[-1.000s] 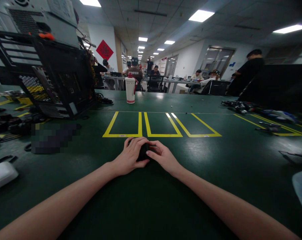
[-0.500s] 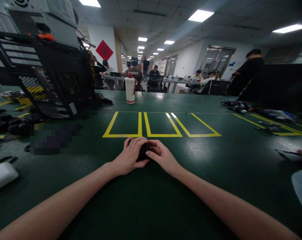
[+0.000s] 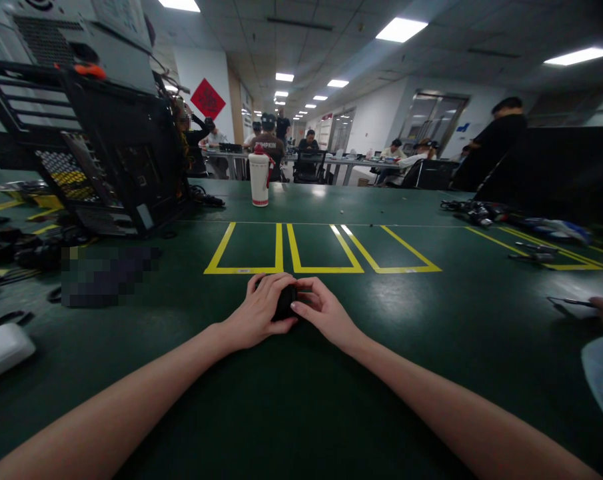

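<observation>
While both hands, left hand and right hand, clasp it, the small black object looks matte.

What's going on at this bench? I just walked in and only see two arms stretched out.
A person has both hands around a small black object on the green table: left hand over it, right hand beside it. It sits just short of three yellow taped boxes. A white bottle stands beyond.
</observation>
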`<state>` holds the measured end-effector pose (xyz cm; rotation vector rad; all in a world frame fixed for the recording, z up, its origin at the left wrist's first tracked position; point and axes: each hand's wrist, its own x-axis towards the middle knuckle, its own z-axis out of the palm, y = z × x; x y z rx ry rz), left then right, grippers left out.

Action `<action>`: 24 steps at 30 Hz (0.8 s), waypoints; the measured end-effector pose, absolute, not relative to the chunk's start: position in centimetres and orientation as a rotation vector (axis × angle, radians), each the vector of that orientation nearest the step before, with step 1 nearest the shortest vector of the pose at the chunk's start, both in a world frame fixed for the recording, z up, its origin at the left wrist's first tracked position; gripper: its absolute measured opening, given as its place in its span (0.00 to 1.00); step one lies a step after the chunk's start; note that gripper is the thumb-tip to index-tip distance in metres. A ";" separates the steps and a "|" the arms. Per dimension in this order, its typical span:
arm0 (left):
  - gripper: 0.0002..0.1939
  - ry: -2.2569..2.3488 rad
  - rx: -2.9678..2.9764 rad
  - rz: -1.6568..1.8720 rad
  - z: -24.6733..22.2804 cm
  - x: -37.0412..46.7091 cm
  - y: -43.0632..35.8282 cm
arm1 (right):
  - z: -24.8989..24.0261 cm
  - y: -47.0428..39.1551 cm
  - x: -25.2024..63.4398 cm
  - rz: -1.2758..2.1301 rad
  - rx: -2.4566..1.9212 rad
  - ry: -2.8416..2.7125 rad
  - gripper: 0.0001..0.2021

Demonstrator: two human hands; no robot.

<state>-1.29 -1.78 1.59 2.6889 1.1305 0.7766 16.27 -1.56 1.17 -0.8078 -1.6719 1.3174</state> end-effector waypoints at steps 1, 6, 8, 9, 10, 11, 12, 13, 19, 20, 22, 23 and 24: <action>0.30 1.128 2.687 0.771 1.6 -1.3 -1.8 | 1.1 -1.5 16.3 1.316 -0.830 -1.673 0.15; 0.30 1.135 2.687 0.796 1.3 -1.3 -1.7 | 0.6 -1.3 16.1 1.284 -0.788 -1.684 0.15; 0.30 1.131 2.691 0.800 1.2 -1.3 -1.6 | 0.5 -1.4 16.0 1.260 -0.767 -1.679 0.14; 0.30 1.129 2.692 0.800 1.2 -1.3 -1.6 | 0.5 -1.4 16.0 1.257 -0.764 -1.678 0.13; 0.30 1.128 2.692 0.801 1.2 -1.2 -1.6 | 0.5 -1.5 16.0 1.259 -0.764 -1.677 0.12; 0.30 1.130 2.692 0.804 1.2 -1.2 -1.6 | 0.6 -1.5 16.1 1.265 -0.765 -1.677 0.11; 0.30 1.132 2.692 0.800 1.2 -1.2 -1.6 | 0.7 -1.5 16.1 1.272 -0.768 -1.677 0.11; 0.30 1.133 2.691 0.795 1.2 -1.2 -1.6 | 0.8 -1.5 16.1 1.282 -0.774 -1.677 0.11; 0.29 1.130 2.686 0.791 1.4 -1.3 -1.6 | 0.8 -1.3 16.1 1.305 -0.824 -1.670 0.15; 0.29 1.131 2.686 0.788 1.4 -1.3 -1.6 | 0.7 -1.3 16.1 1.300 -0.820 -1.674 0.15; 0.30 1.133 2.686 0.780 1.5 -1.3 -1.6 | 0.5 -1.3 16.1 1.277 -0.794 -1.675 0.14; 0.30 1.134 2.687 0.778 1.4 -1.3 -1.6 | 0.5 -1.3 16.1 1.265 -0.779 -1.672 0.13; 0.30 1.134 2.689 0.783 1.4 -1.3 -1.6 | 0.4 -1.4 16.1 1.256 -0.766 -1.669 0.13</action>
